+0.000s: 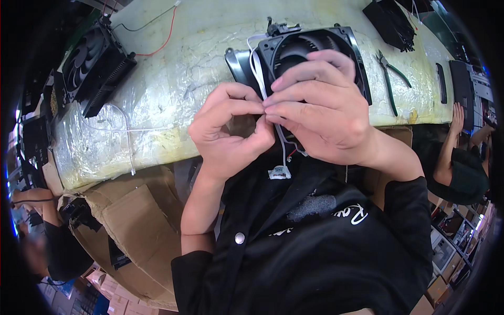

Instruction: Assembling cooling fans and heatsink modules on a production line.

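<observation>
White cable (256, 65): long axis fore-aft, lower stretch toward torso (315, 247); left hand (231, 123), right hand (325, 107), each grip pinched onto it.

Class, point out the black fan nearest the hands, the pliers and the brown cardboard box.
Black fan (295, 51): head view, on its blades.
Pliers (389, 86): head view, on a handle.
Cardboard box (137, 218): head view, on a flap.

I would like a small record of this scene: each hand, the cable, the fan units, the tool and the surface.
left hand: fingertips pinched on the white cable
right hand: fingertips at the same cable; exact grip hidden
cable: runs down past the near fan unit's left side; white tag below the hands
near fan unit: black, partly behind right hand
other fan unit: black, at left
tool: pliers, right of near fan unit
surface: plastic-covered table
</observation>
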